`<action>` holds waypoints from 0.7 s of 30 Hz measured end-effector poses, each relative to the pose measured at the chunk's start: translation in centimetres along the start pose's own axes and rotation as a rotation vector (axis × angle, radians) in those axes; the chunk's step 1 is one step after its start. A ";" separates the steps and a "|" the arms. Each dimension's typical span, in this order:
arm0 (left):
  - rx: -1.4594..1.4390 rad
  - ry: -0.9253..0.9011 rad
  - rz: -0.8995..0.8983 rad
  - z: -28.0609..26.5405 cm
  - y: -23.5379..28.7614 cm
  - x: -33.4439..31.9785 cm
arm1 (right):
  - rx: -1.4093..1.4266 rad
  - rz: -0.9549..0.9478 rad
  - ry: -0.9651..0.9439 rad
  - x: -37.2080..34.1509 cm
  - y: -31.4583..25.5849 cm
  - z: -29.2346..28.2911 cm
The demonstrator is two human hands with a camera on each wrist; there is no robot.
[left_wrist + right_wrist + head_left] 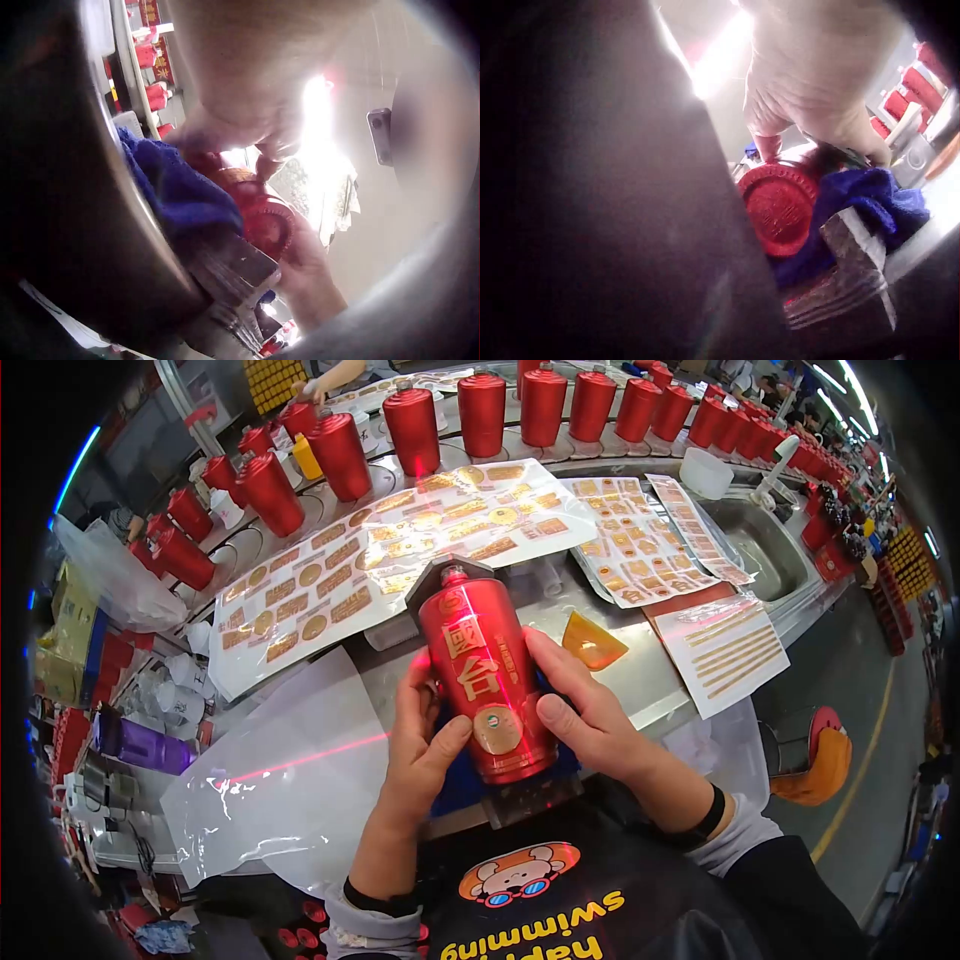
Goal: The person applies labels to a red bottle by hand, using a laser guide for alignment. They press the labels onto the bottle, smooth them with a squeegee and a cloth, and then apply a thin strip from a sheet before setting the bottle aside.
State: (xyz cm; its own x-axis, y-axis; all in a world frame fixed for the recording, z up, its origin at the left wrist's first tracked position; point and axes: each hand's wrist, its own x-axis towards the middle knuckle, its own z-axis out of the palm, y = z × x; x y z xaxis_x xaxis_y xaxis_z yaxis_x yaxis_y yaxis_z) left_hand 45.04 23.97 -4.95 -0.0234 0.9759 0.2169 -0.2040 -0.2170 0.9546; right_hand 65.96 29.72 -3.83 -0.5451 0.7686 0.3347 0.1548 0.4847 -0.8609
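A red bottle (487,670) with gold lettering and a round gold label (497,729) lies tilted in front of me, its neck pointing away. My left hand (415,732) grips its left side, thumb beside the round label. From the right, my right hand (592,710) holds the bottle, with the thumb on the front and the fingers along its side. Blue cloth (866,199) lies under the bottle, on a worn block-like support (236,266). In the right wrist view the embossed bottle base (780,211) faces the camera. A dark angular holder (425,592) surrounds the neck end.
Sheets of gold stickers (340,565) and another sticker stack (635,540) lie behind the bottle. A sheet of gold strips (725,645) and an amber scraper-like piece (592,643) are at right. Red bottles (412,430) line the conveyor. A sink (765,555) stands far right.
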 end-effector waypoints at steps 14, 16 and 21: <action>1.361 -0.009 0.408 3.4 1.3 -3.6 | -0.250 -0.259 -0.014 -1.6 0.9 -0.2; 1.408 -0.027 0.417 3.5 1.3 -3.6 | -0.272 -0.260 -0.021 -1.7 0.8 -0.2; 1.484 -0.073 0.415 3.8 1.9 -3.5 | -0.306 -0.276 -0.024 -1.8 1.0 -0.1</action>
State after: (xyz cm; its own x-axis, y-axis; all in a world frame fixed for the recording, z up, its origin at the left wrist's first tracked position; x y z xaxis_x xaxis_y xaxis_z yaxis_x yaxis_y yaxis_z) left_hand 48.49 20.05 -3.07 0.2245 0.8498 0.4769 0.9301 -0.3329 0.1553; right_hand 67.19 28.94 -5.25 -0.6189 0.5842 0.5251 0.2358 0.7758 -0.5852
